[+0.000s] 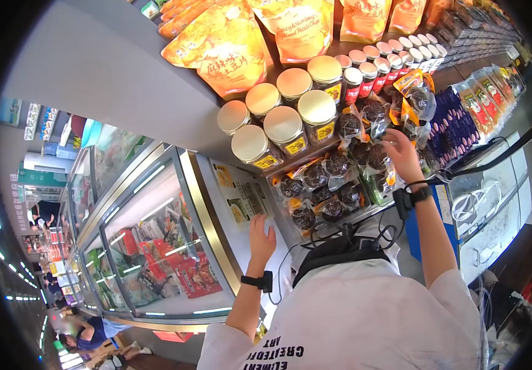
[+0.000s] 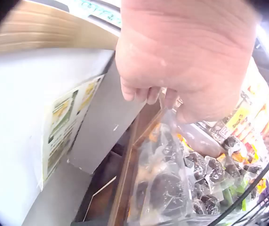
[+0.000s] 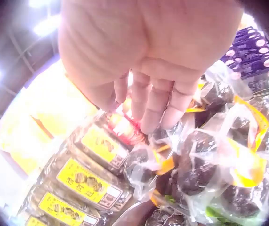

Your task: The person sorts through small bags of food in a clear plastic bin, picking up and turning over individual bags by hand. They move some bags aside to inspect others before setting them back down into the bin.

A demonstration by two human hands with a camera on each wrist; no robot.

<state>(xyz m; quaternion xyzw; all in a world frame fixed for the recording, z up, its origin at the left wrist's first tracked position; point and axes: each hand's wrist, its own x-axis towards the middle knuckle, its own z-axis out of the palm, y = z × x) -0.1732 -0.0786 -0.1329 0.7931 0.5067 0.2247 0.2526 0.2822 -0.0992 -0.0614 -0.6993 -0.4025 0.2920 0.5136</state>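
My right hand reaches over clear plastic packs of dark, round food on the display. In the right wrist view, its fingers point down, fairly straight, with the tips close over the clear wrapping of the packs. My left hand is held in front of the side panel with the poster, left of a metal tray of similar packs. Nothing shows in its fingers. The left wrist view has this hand overlapping the packs, fingertips partly hidden behind the palm.
Lidded jars stand in rows behind the packs, with orange chip bags above. Purple packets lie to the right. A glass display case stands at left. A dark cable crosses the right side.
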